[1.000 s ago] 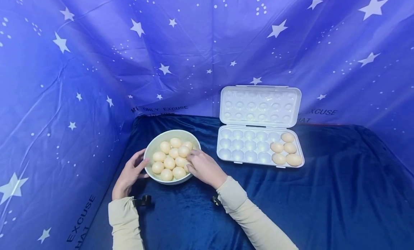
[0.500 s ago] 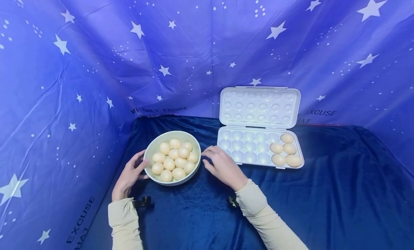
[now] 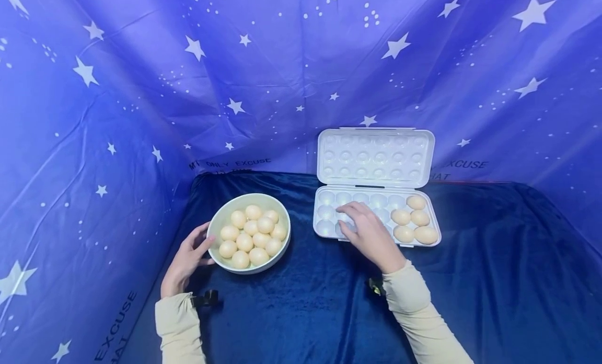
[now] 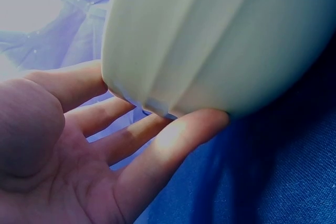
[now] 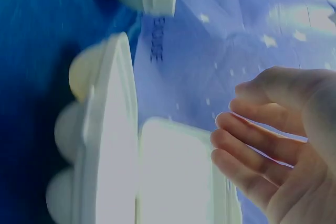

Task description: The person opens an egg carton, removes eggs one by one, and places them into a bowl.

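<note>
Right hand (image 3: 371,236), loosely curved and empty, hovers over the egg carton (image 3: 325,213); left hand (image 3: 185,259) holds the bowl (image 4: 210,45).

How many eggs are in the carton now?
5 visible in the carton: far egg, middle egg and near egg in its rightmost column; second middle egg and second near egg alongside. The right hand covers part, so others may be hidden.

Looks smooth and satiny on the bowl (image 4: 210,40), ridged outside. Shines like hard, glossy plastic on the egg box (image 3: 375,148). Appears smooth and nearly matt on the eggs (image 3: 244,242), velvety on the draped cloth (image 3: 291,311), creased and slightly shiny on the backdrop (image 3: 282,71).
</note>
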Motion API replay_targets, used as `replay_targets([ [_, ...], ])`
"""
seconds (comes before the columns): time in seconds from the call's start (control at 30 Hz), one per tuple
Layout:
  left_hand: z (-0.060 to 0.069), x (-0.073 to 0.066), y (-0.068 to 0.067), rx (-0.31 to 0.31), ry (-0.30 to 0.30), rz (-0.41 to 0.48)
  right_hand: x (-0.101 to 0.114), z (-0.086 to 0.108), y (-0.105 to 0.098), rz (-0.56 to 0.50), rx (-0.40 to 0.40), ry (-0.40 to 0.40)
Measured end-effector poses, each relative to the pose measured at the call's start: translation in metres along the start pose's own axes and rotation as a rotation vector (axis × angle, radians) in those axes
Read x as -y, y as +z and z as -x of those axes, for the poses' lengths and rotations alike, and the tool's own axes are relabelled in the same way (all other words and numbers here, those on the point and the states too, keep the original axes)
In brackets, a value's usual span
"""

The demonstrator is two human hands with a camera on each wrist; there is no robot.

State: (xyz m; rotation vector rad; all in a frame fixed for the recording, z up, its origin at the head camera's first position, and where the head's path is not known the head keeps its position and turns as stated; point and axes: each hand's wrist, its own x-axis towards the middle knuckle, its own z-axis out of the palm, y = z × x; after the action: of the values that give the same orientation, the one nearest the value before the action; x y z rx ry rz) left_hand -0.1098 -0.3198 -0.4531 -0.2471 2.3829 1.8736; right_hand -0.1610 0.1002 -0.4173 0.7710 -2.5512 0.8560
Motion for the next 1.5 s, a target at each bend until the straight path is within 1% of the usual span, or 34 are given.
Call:
replay_targets([
  [0.2,0.001,0.001,-0.001,0.003,-0.013,-0.009,-0.026,0.013,-0.017,0.058,-0.043,0.081],
  [0.3,0.004,0.002,-0.005,0.003,-0.018,-0.023,-0.037,0.017,-0.021,0.088,-0.057,0.110],
  [0.43,0.008,0.003,-0.010,-0.002,-0.010,-0.038,-0.048,0.019,-0.028,0.096,-0.060,0.158],
  [0.6,0.010,0.005,-0.012,-0.002,0.002,-0.038,-0.066,0.028,-0.038,0.105,-0.029,0.235],
  [0.83,0.009,0.003,-0.010,-0.001,0.005,-0.049,-0.091,0.036,-0.049,0.125,0.078,0.340],
  [0.9,0.008,0.003,-0.009,0.000,0.002,-0.050,-0.096,0.037,-0.050,0.123,0.095,0.365],
  [1.07,0.005,0.002,-0.007,0.003,0.001,-0.051,-0.107,0.039,-0.047,0.122,0.106,0.387],
  [1.17,0.004,0.002,-0.005,0.004,0.004,-0.054,-0.111,0.039,-0.042,0.123,0.100,0.381],
  [1.37,0.002,0.003,-0.003,0.003,0.005,-0.052,-0.114,0.038,-0.037,0.151,0.060,0.359],
  [1.5,0.000,0.003,-0.001,0.001,-0.001,-0.055,-0.115,0.036,-0.036,0.155,0.056,0.361],
])
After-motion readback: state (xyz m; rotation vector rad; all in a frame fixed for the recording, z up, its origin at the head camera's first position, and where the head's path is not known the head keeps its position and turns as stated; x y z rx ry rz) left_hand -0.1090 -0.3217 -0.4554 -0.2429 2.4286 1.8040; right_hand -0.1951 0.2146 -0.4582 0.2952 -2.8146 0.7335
